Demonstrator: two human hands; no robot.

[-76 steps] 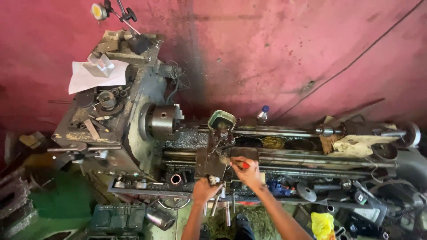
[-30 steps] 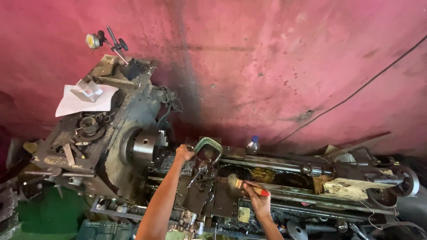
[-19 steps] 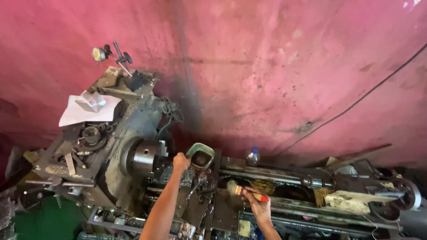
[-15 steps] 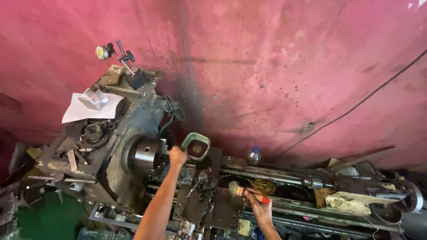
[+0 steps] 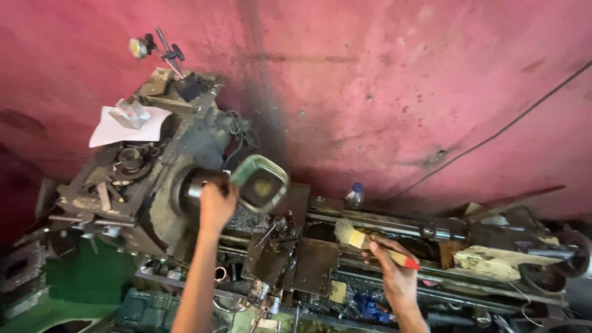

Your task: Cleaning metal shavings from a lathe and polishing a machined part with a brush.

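Brush (image 5: 376,245) and tin (image 5: 261,182) are the two things in hand over an old lathe (image 5: 185,203) set against a red wall (image 5: 401,92). The left hand (image 5: 217,206) is closed around the near edge of the squarish green tin, holding it up in front of the chuck (image 5: 196,185), tilted so its dark inside faces the camera; what it holds cannot be made out. The right hand (image 5: 394,271) is curled shut on the red handle of the flat paintbrush, bristles pointing left over the bed rails, well apart from the tin. The work looks like brushing the machine from the tin, and doing it well probably means keeping the tin level enough that nothing runs over its lip, bringing the bristles to the tin rather than the other way, and wiping off excess on the rim before touching the rails. The carriage (image 5: 290,259) sits between the two hands with metal shavings around it, so short strokes away from the chuck would likely keep swarf out of the tin. A small plastic bottle (image 5: 354,196) stands behind the bed near the wall, and a sheet of paper (image 5: 126,126) lies on the headstock beside a dial gauge (image 5: 140,47).
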